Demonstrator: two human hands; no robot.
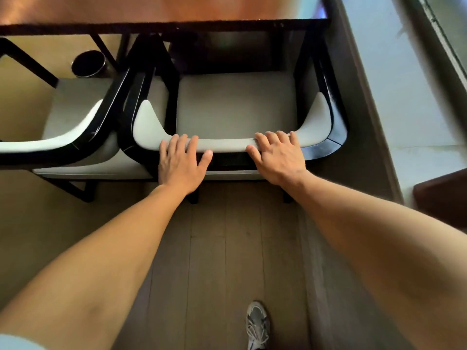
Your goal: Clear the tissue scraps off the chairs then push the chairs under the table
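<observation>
A black-framed chair with a grey seat (235, 104) stands in front of me, its front partly under the wooden table (156, 11). My left hand (182, 162) and my right hand (278, 157) both grip the top of its padded backrest (227, 145), fingers curled over the rail and thumbs behind it. I see no tissue scraps on this seat. A second matching chair (73, 109) stands just to the left, touching or nearly touching the first; its visible seat is bare too.
A round black bin (88, 64) sits on the floor under the table beside the left chair. A dark wall ledge (366, 122) runs close along the right of the chair. My shoe (257, 324) is on the wooden floor behind it.
</observation>
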